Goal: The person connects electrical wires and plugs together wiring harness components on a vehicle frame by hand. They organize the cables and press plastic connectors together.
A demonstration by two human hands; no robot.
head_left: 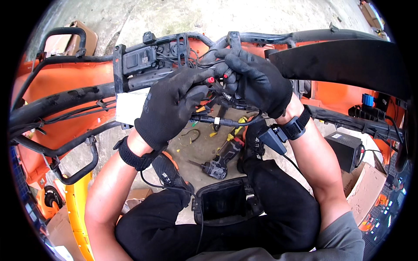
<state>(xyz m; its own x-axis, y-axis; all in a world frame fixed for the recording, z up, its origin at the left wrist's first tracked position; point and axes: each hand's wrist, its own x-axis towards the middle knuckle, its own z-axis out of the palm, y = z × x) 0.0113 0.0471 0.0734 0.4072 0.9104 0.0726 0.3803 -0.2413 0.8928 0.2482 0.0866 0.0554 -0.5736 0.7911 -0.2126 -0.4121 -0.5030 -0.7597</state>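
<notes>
The two red tips sit at 12 o'clock, near each other but apart. The left hand [174,102], at 10 o'clock, has a narrow grip, thumb and forefinger closed about the left red tip [210,80]. The right hand [261,78], between 1 and 2 o'clock, has its fingers curled in on the right red tip [225,76]. The gloves cover most of what lies behind the tips, so I can't fairly say how each is wired.

Handled well, each tip would be pinched close behind its red end, both kept in one line of sight, with slack in the thin wires and no tug on the thick cable [228,122] just below the hands.

For room, the tubes [65,102] of the frame make hard edges toward 9 o'clock. The black box [139,60] crowds the left glove from between 10 and 11, and the bracket [234,40] stands just past 12. At 2 o'clock the long edge of the panel [339,63] comes close to the right knuckles. The freest way back looks to be toward 6 o'clock, over the floor [185,150], above the drill [220,163] and the bin [198,209].
</notes>
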